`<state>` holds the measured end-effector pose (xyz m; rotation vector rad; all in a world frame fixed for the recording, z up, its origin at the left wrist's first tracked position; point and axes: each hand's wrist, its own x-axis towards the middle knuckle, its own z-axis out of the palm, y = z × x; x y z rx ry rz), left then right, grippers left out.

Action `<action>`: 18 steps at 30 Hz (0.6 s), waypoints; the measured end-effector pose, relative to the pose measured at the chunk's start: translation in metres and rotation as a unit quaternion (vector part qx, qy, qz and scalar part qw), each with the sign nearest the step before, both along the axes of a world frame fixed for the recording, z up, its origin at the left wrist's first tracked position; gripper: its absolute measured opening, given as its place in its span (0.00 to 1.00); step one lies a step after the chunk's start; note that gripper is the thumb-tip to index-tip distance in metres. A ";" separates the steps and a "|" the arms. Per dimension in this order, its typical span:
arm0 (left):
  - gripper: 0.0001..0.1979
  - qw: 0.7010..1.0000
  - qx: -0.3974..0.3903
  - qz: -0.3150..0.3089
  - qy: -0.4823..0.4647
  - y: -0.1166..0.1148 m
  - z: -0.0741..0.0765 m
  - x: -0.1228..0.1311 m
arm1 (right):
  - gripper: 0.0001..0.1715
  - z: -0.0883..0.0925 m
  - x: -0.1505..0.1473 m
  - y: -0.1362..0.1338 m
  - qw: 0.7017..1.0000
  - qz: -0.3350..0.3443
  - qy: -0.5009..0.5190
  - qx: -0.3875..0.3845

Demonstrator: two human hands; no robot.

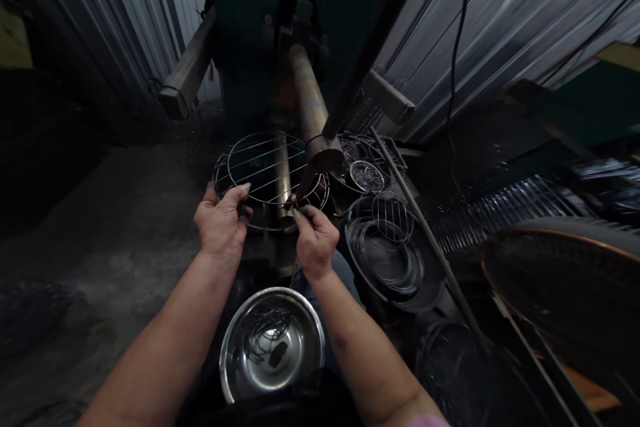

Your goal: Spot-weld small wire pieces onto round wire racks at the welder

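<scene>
A round wire rack [260, 161], with parallel bars across its ring and a second ring below, sits around the lower brass rod [283, 170] of a machine. My left hand [223, 219] is closed on the rack's near left rim, thumb on top. My right hand [316, 237] is pinched at the rack's near edge, just under the tip of the thick upper brass arm [311, 97]. Whatever small piece lies between its fingertips is too dark to make out. Below my forearms is a shiny steel bowl [273, 373] with thin bent wire pieces [267, 333] in it.
To the right, a dark basin [434, 280] holds coiled wire [385, 257], with more wire racks [369, 175] behind it. A long metal bar [425, 220] runs diagonally past them. A large round rim [550, 230] stands far right. A dark cable [453, 80] hangs down.
</scene>
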<state>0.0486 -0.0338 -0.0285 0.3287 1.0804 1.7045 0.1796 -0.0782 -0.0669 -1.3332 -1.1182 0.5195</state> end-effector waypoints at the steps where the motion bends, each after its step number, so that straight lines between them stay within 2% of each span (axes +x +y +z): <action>1: 0.22 1.000 0.003 -0.002 0.004 0.000 0.001 0.000 | 0.13 0.001 0.000 0.000 1.000 -0.003 0.004 -0.001; 6: 0.22 1.000 -0.008 0.013 0.016 -0.003 0.003 0.002 | 0.10 0.011 0.001 -0.003 1.000 0.007 0.016 -0.015; 10: 0.20 1.000 -0.007 -0.001 0.028 -0.001 0.000 0.005 | 0.08 0.019 0.004 -0.004 0.999 0.020 0.042 -0.017; 13: 0.22 0.999 -0.012 0.009 0.034 0.002 -0.005 0.006 | 0.06 0.017 0.006 0.000 0.997 0.033 0.066 -0.017; 18: 0.26 0.998 -0.033 -0.021 0.038 0.005 -0.010 0.003 | 0.07 0.011 0.010 0.008 0.997 0.043 0.059 -0.015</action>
